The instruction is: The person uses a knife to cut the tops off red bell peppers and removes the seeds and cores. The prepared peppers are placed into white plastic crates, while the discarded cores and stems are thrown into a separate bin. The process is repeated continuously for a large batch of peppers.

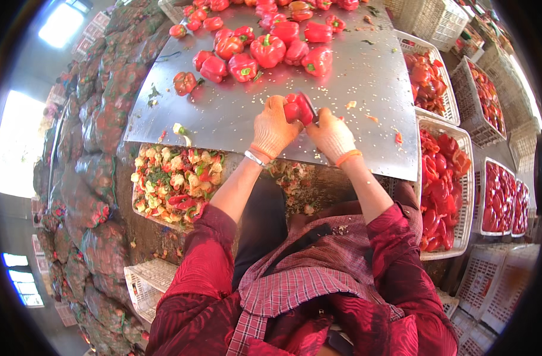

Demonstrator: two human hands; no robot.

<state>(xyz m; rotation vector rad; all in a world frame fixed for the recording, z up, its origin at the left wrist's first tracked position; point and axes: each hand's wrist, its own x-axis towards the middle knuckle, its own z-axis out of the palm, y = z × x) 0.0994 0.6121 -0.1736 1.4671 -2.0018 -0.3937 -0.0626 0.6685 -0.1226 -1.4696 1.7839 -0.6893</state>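
Both hands wear knit gloves over the near part of a metal tabletop (235,120). My left hand (274,127) is closed around a red bell pepper (294,109), thumb along its near side. In my right hand (332,133) is a small knife (311,107), its blade against the pepper's right side; the handle is hidden in the glove. Beyond the hands lies a group of whole red bell peppers (268,50), and one pepper (184,83) sits apart to the left. Seeds and a pepper core (180,129) are scattered on the metal.
A container of pepper cores and scraps (177,182) stands below the table's left edge. White plastic crates of cut red peppers (470,187) line the right side. Stacked mesh sacks (86,187) rise at the left, with a white crate (148,285) near my left elbow.
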